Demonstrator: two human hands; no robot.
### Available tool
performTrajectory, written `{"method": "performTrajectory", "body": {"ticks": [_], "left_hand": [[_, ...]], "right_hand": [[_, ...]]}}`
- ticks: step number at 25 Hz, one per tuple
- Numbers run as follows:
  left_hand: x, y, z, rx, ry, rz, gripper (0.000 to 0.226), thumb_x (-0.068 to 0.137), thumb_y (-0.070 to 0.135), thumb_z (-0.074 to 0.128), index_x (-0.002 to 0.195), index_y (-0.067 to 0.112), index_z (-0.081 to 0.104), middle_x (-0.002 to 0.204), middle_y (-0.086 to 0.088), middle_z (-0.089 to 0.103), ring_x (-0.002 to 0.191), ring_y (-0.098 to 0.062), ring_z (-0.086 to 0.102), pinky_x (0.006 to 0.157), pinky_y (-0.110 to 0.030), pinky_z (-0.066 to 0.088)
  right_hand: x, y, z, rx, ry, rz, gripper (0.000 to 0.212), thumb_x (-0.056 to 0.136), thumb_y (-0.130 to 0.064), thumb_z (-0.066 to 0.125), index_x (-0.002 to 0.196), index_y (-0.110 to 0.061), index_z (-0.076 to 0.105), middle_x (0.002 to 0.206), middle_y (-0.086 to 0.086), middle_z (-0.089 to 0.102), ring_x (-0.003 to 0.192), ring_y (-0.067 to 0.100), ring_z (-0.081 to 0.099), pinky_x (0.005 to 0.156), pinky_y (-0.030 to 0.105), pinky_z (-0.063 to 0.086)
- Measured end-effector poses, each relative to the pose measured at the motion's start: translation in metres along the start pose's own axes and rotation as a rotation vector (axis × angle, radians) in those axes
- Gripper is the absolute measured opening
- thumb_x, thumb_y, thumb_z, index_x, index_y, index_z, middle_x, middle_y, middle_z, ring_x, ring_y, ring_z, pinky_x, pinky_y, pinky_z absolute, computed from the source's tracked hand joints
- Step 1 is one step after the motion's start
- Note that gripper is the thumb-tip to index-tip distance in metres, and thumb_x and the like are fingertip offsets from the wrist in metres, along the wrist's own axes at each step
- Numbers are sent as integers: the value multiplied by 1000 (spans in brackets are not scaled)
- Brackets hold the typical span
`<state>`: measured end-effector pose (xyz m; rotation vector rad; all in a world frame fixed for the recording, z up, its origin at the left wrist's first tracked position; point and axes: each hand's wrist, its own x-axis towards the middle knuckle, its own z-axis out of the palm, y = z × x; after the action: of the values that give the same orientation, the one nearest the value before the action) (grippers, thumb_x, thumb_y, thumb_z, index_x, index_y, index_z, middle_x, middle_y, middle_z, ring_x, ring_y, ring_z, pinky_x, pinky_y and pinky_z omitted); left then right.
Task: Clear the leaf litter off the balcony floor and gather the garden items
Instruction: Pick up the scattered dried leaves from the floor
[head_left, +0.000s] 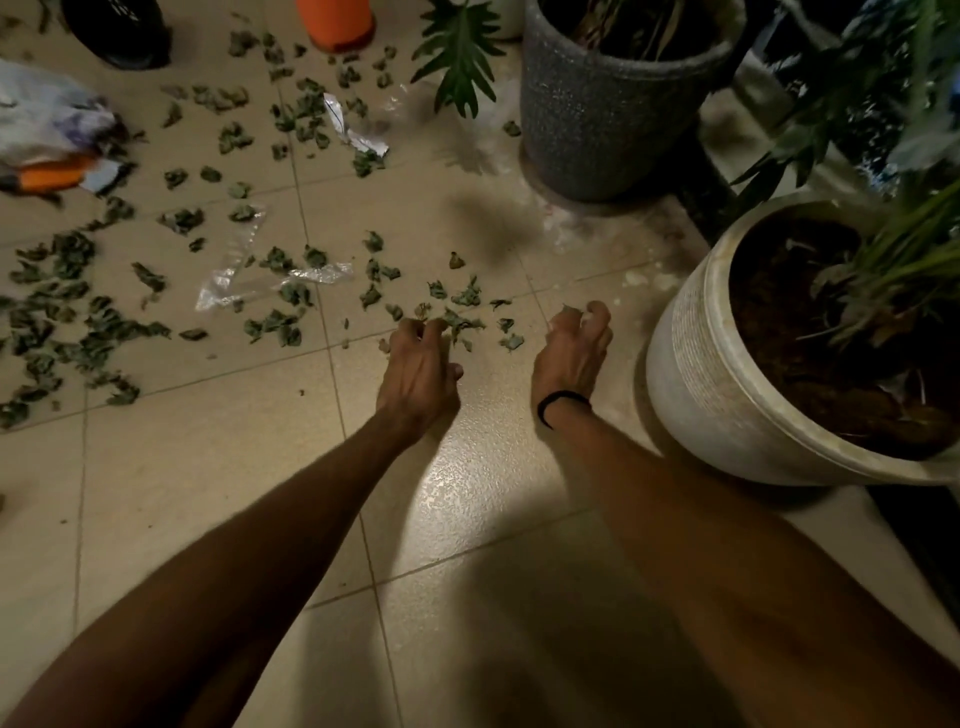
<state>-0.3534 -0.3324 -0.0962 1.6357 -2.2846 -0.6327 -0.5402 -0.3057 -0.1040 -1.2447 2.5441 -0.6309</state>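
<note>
My left hand (421, 366) is clawed down on the floor tiles (218, 478), fingers curled into the leaf litter (275, 260), which lies scattered from nine to twelve o'clock. My right hand (571, 353), just beside it, pinches a small scrap of the same in curled fingertips. The white pot (691, 374) stands at three o'clock, the grey pot (587, 114) at one.

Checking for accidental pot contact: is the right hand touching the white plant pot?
Apart. The head view shows a strip of bare floor tile between the right hand and the white plant pot.
</note>
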Motion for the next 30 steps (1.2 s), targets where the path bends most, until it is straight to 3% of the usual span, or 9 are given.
{"method": "performTrajectory", "body": {"ticks": [7, 11, 13, 15, 17, 21, 25, 27, 30], "left_hand": [[34, 32, 8, 171, -201, 168, 73, 87, 40, 73, 147, 21, 37, 143, -18, 37, 125, -33, 40, 101, -43, 45], [44, 34, 19, 112, -212, 137, 61, 90, 42, 71, 141, 20, 44, 135, -17, 39, 115, -33, 42, 92, -42, 43], [45, 29, 22, 80, -240, 114, 55, 89, 43, 72, 130, 15, 50, 127, -18, 42, 110, -34, 43, 88, -44, 44], [51, 29, 25, 81, -295, 100, 44, 92, 35, 71, 125, 12, 53, 123, -19, 47, 108, -35, 47, 86, -46, 47], [61, 31, 22, 96, -382, 96, 34, 94, 23, 67, 123, 11, 56, 122, -19, 53, 109, -35, 52, 89, -44, 49], [65, 44, 0, 125, -469, 21, 25, 95, 12, 59, 121, 9, 58, 124, -20, 58, 113, -34, 55, 91, -39, 46], [67, 60, 9, 340, -362, -26, 40, 97, 9, 56, 135, 4, 46, 134, -22, 48, 123, -34, 49, 98, -40, 46], [74, 58, 10, 418, -273, -141, 61, 86, 26, 72, 134, 3, 42, 132, -21, 45, 118, -31, 48, 94, -36, 46], [69, 44, 12, 398, -214, -214, 86, 74, 45, 84, 134, 6, 37, 130, -20, 43, 114, -30, 47, 91, -36, 46]], "right_hand": [[28, -25, 19, -55, 4, 17, 36, 88, 9, 45, 119, -6, 56, 119, 18, 52, 108, 32, 50, 93, 42, 48], [36, -38, 16, 76, -39, 124, 42, 88, 7, 48, 126, -11, 52, 114, 15, 50, 94, 26, 55, 80, 37, 52], [38, -43, 14, 116, -99, 164, 31, 91, 1, 47, 120, -8, 55, 112, 15, 50, 84, 22, 55, 73, 34, 46], [38, -46, 10, 124, -176, 158, 24, 93, -8, 47, 113, -7, 59, 116, 15, 52, 84, 21, 56, 76, 33, 42], [31, -49, 3, 53, -216, 119, 26, 91, -6, 52, 114, -6, 65, 122, 16, 54, 102, 30, 58, 88, 32, 44], [8, -55, -16, 94, -227, 164, 17, 83, 0, 59, 84, -3, 75, 91, 18, 71, 86, 29, 65, 75, 35, 55], [17, -64, -30, 172, -228, 190, 24, 80, 3, 51, 58, -5, 58, 54, 4, 56, 52, 13, 48, 43, 16, 33], [24, -61, -25, 147, -224, 101, 32, 81, 0, 55, 53, -15, 51, 50, -4, 44, 52, 9, 43, 42, 14, 29], [17, -38, -8, 98, -259, 24, 32, 83, -3, 60, 53, -10, 56, 51, -7, 43, 54, 4, 43, 47, 9, 28]]}}
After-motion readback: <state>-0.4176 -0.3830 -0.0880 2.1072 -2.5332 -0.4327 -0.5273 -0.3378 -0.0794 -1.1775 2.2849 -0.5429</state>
